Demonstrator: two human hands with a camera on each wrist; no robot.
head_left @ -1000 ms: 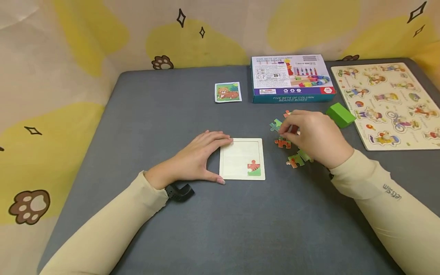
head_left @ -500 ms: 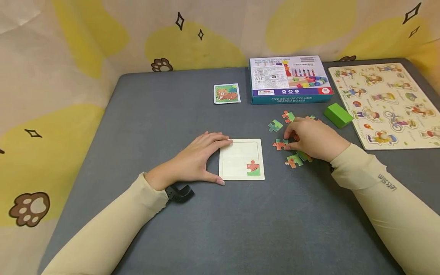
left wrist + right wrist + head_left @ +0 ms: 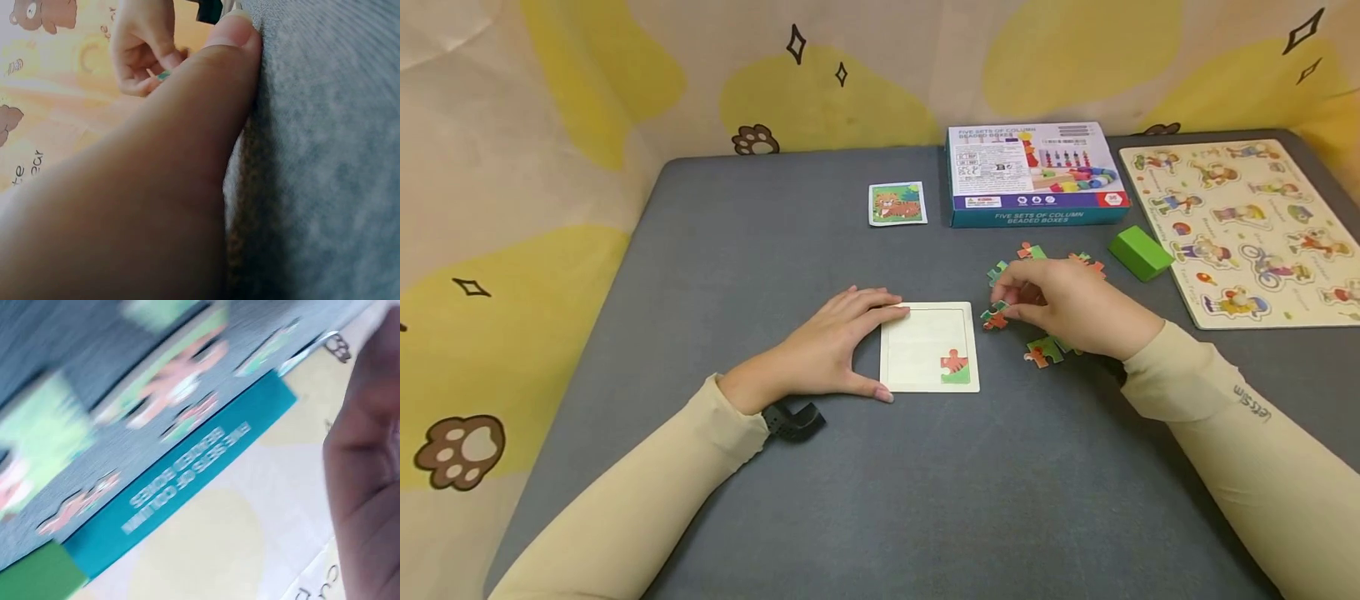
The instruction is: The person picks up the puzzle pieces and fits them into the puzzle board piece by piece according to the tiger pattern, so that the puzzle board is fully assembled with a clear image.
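My right hand (image 3: 1067, 304) pinches a red-and-green jigsaw piece (image 3: 995, 318) between thumb and fingers, just right of a square white puzzle tray (image 3: 913, 342). In the left wrist view, that hand shows behind my left thumb (image 3: 206, 81). My left hand (image 3: 823, 350) lies spread at the tray's left side, fingertips on its upper left corner and thumb by the lower left one. A red-and-green piece (image 3: 955, 367) sits in the tray's lower right corner. Several loose jigsaw pieces lie around my right hand, including an orange-and-green one (image 3: 1043, 352); some are partly covered.
A small tiger picture card (image 3: 898, 203) lies behind the tray. Right of it are a column beads box (image 3: 1037, 177), a green block (image 3: 1140, 252) and a wooden board of figures (image 3: 1247, 233). The right wrist view is blurred.
My right hand has come down onto the red-and-green piece, picked it up and shifted it left toward the tray. My left hand has stayed in place.
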